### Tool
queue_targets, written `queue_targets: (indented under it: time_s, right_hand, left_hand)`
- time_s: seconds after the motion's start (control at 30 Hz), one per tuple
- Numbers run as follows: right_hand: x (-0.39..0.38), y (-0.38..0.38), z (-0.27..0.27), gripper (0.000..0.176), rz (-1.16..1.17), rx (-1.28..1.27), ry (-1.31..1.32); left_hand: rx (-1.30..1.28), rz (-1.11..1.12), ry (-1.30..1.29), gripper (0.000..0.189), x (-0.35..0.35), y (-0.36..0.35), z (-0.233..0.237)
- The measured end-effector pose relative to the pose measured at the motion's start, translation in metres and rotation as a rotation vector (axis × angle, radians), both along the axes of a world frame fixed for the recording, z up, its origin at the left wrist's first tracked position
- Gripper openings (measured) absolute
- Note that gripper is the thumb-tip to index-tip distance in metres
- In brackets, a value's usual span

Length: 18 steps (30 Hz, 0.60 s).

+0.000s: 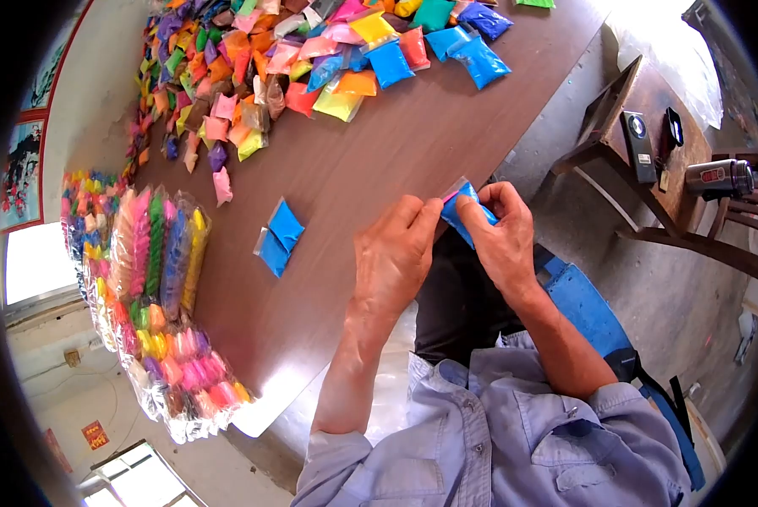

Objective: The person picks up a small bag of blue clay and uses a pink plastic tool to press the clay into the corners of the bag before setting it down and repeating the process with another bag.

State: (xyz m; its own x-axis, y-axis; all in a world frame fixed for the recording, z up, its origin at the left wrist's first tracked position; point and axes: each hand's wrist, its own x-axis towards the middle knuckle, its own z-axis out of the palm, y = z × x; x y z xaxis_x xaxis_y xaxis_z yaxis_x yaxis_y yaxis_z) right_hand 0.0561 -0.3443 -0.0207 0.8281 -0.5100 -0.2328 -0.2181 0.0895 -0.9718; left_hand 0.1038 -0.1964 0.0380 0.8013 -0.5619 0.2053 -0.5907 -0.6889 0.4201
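My left hand (396,258) and my right hand (501,232) both pinch a small clear packet of blue material (463,211) just past the near edge of the brown table (379,160). A pink bit shows at the packet's top by my left fingertips. Two blue packets (279,237) lie together on the table, left of my hands. A big heap of small coloured packets (294,59), pink, orange, yellow, blue and green, covers the far end of the table.
Large clear bags filled with several coloured packets (155,287) lie along the table's left side. To the right stands a small wooden table (649,177) with a phone, dark devices and a metal flask (717,179). I sit on a blue seat (586,304).
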Motion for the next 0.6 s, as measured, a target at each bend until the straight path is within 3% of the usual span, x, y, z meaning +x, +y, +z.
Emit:
queue_targets:
  time_s: [0.27, 0.37, 0.6]
  right_hand:
    - [0.001, 0.0, -0.001, 0.026, 0.001, -0.033, 0.011]
    - [0.0, -0.001, 0.002, 0.026, -0.008, 0.002, 0.016]
    - [0.001, -0.001, 0.002, 0.026, 0.003, -0.009, 0.015]
  left_hand:
    - [0.128, -0.065, -0.149, 0.027, 0.006, -0.006, -0.002]
    - [0.042, -0.035, -0.063, 0.027, 0.0, -0.005, 0.002]
    - [0.129, -0.003, -0.055, 0.027, -0.005, 0.0, 0.004]
